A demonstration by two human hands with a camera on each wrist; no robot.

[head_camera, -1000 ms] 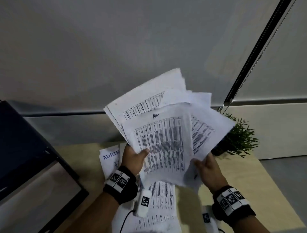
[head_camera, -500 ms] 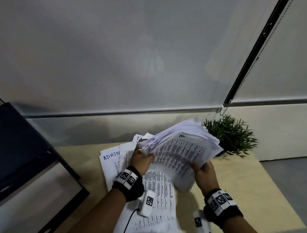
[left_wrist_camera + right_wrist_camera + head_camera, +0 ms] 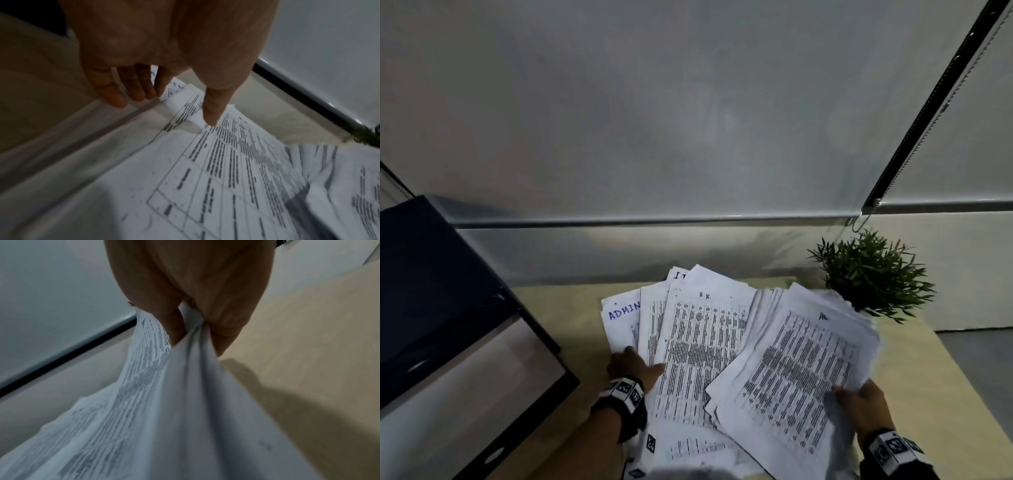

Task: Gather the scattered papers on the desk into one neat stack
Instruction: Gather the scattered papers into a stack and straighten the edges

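Lowered from the upright fan both hands held up a second ago, the bundle of printed sheets (image 3: 796, 373) now lies slanted over the right part of the desk (image 3: 935, 383), and only the right hand (image 3: 861, 409) keeps hold of it. In the right wrist view that hand (image 3: 197, 293) pinches the bundle's near right corner (image 3: 191, 363), thumb on the printed face and fingers underneath, so the paper creases at the grip. The left hand (image 3: 631, 368) has let go and come down to the loose sheets (image 3: 698, 349) spread flat on the desk's middle. Its fingers (image 3: 131, 87) reach, only loosely bent, to the left edge of those sheets beside the page marked ADMIN (image 3: 623, 313), while the thumb (image 3: 209, 112) lies straight on a printed table; it seems to press rather than grasp, though motion blur leaves that unsure. The bundle's left edge overlaps the loose sheets. A small potted plant (image 3: 869, 274) stands at the desk's far right corner, just beyond the bundle's far edge. A dark monitor (image 3: 441, 308) fills the left side.
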